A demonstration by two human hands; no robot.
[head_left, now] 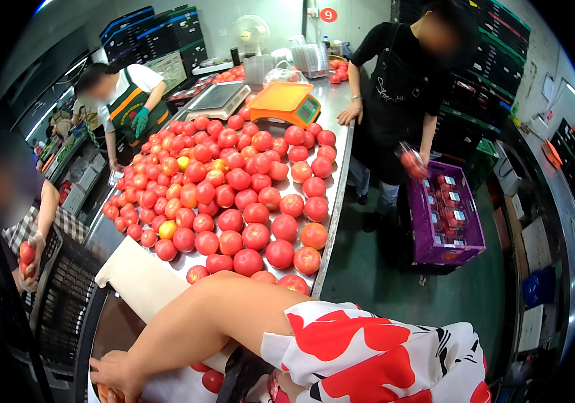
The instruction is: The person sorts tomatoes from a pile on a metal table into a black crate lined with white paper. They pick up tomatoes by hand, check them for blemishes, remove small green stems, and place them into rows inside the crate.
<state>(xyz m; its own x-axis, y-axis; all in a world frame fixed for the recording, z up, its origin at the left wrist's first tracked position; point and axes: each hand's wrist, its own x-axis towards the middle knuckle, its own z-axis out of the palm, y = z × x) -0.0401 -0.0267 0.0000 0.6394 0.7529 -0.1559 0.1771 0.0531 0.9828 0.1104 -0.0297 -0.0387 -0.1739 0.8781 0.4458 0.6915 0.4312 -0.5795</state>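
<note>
My right arm, in a white sleeve with red and black print, reaches across to the lower left. My right hand [118, 373] is closed, fingers curled over an orange-red tomato [103, 391] that shows only in part at the lower edge. Under the arm, a few red tomatoes [212, 381] lie on a white liner [178, 386] in a container. A beige sheet [143, 279] runs from the table's near edge toward it. My left hand is out of view. Beyond the arm, a large heap of tomatoes [233, 181] covers the metal table [336, 201].
An orange scale [279, 102] and a grey scale [218, 98] stand behind the heap. At right, a person [398, 87] holds a tomato pack above a purple crate [452, 252]. Two more people work at left, one [25, 228] holding tomatoes beside a black basket [66, 289].
</note>
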